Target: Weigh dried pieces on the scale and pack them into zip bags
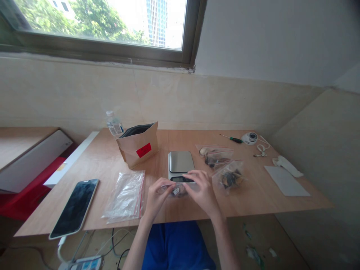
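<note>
**Small zip bag (176, 191) pinched at the front of a digital kitchen scale (181, 161)**

From the head camera, the hands worked low at centre frame, over a wooden table (261, 198); the left hand (157, 198) had its fingers closed on the near end of the small zip bag's top edge; the right hand (202, 191) curved its fingers over the far end, just in front of the scale's display, though whether they gripped the bag could not be told. The bag hung between the hands, touching neither the scale's metal platform nor any other bag; its contents were too small and hidden to tell.

Right of the scale lay two filled zip bags (214, 155) (229, 178), with dark and pale pieces inside; left of the hands lay flat clear zip bags (125, 197) with red edges. So two bags lay filled, one was in the hands, and the flat ones showed no such pieces.

A kraft paper bag (132, 152) with a red label stood open behind them, beside a water bottle (114, 123); a phone (74, 208) lay at lower left; a screwdriver (235, 140), a white round device (249, 138), and a white sheet (287, 181) lay toward the right.
</note>
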A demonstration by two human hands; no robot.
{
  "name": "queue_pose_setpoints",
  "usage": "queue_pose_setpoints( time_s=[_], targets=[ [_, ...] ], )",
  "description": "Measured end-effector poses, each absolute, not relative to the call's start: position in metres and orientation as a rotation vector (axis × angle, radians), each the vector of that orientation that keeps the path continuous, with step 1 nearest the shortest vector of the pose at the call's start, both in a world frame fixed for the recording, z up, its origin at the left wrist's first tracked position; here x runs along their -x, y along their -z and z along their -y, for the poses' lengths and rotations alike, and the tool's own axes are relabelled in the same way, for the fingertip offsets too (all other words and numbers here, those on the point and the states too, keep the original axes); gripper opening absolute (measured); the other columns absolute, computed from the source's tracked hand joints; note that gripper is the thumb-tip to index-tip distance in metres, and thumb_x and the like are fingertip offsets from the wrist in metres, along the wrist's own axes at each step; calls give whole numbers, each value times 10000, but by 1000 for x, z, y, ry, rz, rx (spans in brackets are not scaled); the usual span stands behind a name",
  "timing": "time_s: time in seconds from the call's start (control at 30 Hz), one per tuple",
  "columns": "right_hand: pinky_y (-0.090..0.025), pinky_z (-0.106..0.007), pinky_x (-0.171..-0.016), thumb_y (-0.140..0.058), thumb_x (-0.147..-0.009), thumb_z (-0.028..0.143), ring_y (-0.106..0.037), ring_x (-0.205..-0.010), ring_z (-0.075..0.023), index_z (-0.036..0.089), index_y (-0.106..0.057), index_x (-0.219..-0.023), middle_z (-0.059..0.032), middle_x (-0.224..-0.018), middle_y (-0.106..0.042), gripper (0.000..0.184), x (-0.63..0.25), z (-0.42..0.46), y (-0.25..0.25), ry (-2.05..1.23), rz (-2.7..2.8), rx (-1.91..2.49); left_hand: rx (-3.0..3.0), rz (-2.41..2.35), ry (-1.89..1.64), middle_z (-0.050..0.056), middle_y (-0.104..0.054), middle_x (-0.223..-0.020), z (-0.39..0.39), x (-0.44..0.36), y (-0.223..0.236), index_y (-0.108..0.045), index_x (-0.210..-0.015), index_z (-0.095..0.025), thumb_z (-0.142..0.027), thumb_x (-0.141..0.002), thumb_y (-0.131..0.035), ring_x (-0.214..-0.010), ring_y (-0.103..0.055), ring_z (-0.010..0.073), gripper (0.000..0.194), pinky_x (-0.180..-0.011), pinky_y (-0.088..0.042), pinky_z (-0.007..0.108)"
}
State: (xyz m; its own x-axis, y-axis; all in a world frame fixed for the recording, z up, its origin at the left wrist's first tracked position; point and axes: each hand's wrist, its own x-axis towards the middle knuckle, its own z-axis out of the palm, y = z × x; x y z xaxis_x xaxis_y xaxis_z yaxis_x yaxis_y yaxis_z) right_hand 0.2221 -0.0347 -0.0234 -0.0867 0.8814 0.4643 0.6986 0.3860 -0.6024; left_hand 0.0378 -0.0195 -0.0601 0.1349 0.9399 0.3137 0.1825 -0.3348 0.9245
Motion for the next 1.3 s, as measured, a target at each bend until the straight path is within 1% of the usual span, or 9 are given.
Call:
queue_pose_setpoints(
  time_s=[0.13,0.27,0.47,0.57,0.7,0.97,1.1,1.2,1.3],
  targets=[
    [-393,-319,-804,-621,-835,208,-576,-865,-180,225,-660,-826,-6,-847,-673,44,-214,32,7,-366,2074,1298,-1712,-1068,-1293,35,-670,-784,21,-42,52,-685,-807,-184,-265,-825,-610,-758,-624,160,112,-696,-474,257],
    [-375,-297,-755,-551,-859,109,-575,-766,-160,196,-612,-731,1,-761,-664,166,-211,29,15,-334,2108,1251,-1763,-1054,-1283,32,-667,-768,23,-42,49,-678,-798,-180,-247,-833,-597,-734,-625,156,111,-668,-473,246],
    [-347,-295,-680,-449,-815,11,-538,-675,-167,188,-571,-653,-7,-639,-608,270,-207,32,25,-166,2015,1228,-1876,-1051,-1270,42,-659,-781,26,-43,45,-654,-817,-180,-227,-850,-565,-745,-619,163,106,-677,-470,260],
    [-358,-296,-674,-460,-846,51,-543,-682,-172,197,-594,-682,-11,-657,-622,257,-206,33,26,-151,2010,1252,-1934,-1119,-1305,44,-661,-786,28,-45,44,-641,-813,-189,-212,-856,-544,-753,-616,173,109,-688,-465,275],
    [-396,-291,-707,-531,-885,189,-569,-771,-183,219,-639,-806,-15,-786,-678,137,-209,33,29,-219,2014,1300,-1935,-1185,-1379,32,-661,-778,28,-44,47,-625,-803,-193,-183,-846,-545,-744,-614,168,91,-676,-459,267],
    [-351,-293,-673,-509,-894,145,-542,-670,-170,198,-607,-701,1,-649,-639,224,-214,35,35,-72,2037,1330,-1790,-1115,-1294,25,-662,-796,27,-42,46,-639,-817,-185,-240,-843,-578,-767,-625,156,86,-698,-473,251],
    [-374,-285,-696,-525,-901,196,-575,-729,-166,206,-636,-779,3,-735,-680,165,-218,36,32,-148,2093,1308,-1772,-1092,-1235,38,-672,-831,25,-39,45,-665,-852,-187,-277,-829,-604,-795,-627,166,111,-721,-476,265],
    [-403,-291,-724,-540,-895,246,-595,-782,-175,207,-647,-846,-13,-820,-696,123,-222,37,29,-219,2109,1296,-1798,-1082,-1220,45,-669,-805,24,-37,46,-673,-816,-184,-298,-829,-605,-773,-621,168,133,-703,-474,269],
    [-418,-299,-713,-549,-886,220,-600,-779,-187,209,-649,-803,-16,-794,-693,131,-226,37,29,-273,2068,1334,-1778,-1116,-1250,47,-665,-777,25,-38,47,-669,-782,-180,-312,-829,-603,-750,-618,168,155,-691,-473,271]
  ],
)
